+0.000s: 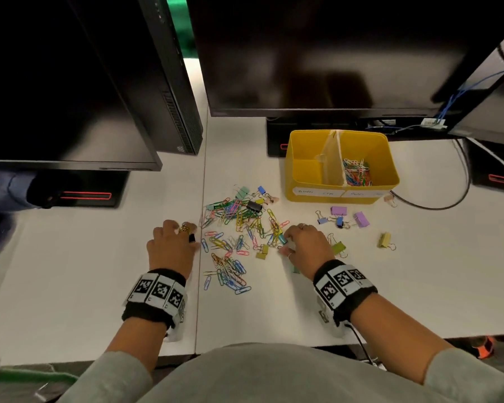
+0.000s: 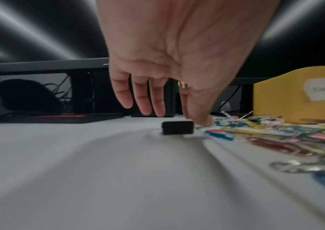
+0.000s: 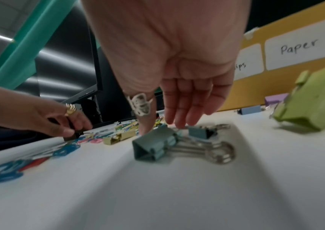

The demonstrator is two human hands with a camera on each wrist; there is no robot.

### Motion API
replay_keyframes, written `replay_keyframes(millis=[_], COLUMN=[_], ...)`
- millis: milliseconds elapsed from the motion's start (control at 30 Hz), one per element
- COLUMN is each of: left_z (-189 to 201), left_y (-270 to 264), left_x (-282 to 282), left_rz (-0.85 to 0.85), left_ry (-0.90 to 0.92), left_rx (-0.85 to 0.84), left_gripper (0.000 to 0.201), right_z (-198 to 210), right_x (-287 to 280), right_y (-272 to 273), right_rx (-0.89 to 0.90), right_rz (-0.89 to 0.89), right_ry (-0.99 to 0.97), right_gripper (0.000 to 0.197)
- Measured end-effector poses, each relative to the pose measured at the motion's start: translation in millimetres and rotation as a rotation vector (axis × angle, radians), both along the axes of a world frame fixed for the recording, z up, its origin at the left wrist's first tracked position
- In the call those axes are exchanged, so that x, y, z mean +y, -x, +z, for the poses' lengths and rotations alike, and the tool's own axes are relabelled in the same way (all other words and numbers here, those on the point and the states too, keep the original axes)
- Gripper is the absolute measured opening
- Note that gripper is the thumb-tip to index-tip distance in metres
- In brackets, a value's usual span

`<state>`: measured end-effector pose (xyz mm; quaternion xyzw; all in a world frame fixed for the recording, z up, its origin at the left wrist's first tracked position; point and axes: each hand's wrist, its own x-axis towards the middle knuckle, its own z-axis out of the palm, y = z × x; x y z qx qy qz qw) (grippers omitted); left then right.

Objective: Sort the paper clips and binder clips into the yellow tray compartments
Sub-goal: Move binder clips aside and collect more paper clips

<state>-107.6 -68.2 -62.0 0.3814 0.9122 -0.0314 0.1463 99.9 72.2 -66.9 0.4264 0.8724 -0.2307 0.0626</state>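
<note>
The yellow tray [image 1: 387,181] stands at the back right; its right compartment holds paper clips [image 1: 357,173]. A loose pile of coloured paper clips [image 1: 239,228] lies between my hands. My left hand [image 1: 172,242] is at the pile's left edge and pinches a small black binder clip [image 2: 177,127] on the table between thumb and finger. My right hand [image 1: 303,242] hangs with straight fingers [image 3: 179,109] over two teal binder clips: a small one [image 3: 201,132] at the fingertips and a larger one [image 3: 153,146] nearer the wrist. It holds nothing.
Purple binder clips [image 1: 338,210] and blue binder clips [image 1: 340,221] lie in front of the tray. A green clip [image 1: 338,248] and an olive clip [image 1: 385,239] lie to the right of my right hand. Monitors [image 1: 332,53] overhang the back. A black cable [image 1: 437,206] runs right of the tray.
</note>
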Motion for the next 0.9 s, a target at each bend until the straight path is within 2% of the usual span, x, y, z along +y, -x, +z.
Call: replay_keyframes(millis=[67,133,200,333,500,900], left_z=[8.2,15.3,17.2,11.8,5.9,-4.7], left_y=[-13.9,-36.9,-59.6,-81.3,-86.2,-94.6], left_x=[6.1,19.6,37.2,66.9,74.7,67.9], left_rz=[-0.049,-0.165,-0.299,-0.370,-0.429,-0.559], left_ry=[-0.085,-0.144,-0.105,0.036,0.120,0.162], left_rx=[-0.011,-0.069,-0.144,-0.284,-0.258,-0.171], left_gripper=[0.043,0.037,0.030,0.039,0.037,0.036], right_z=[-4.0,-6.8,-5.2,0.2,-3.0,-5.1], right_x=[0.8,1.5,4.9,14.4,12.3,16.4], right_y=[3.4,3.4,3.4,10.4,21.5,19.0], right_rx=[-0.026,-0.002,0.074,0.126,0.061,-0.018], right_rz=[-0.018,-0.055,-0.131,-0.197,-0.122,-0.157], right_ry=[0.050,0.104,0.160,0.176,0.150,0.100], right_gripper=[0.028,0.026,0.025,0.016,0.021,0.022])
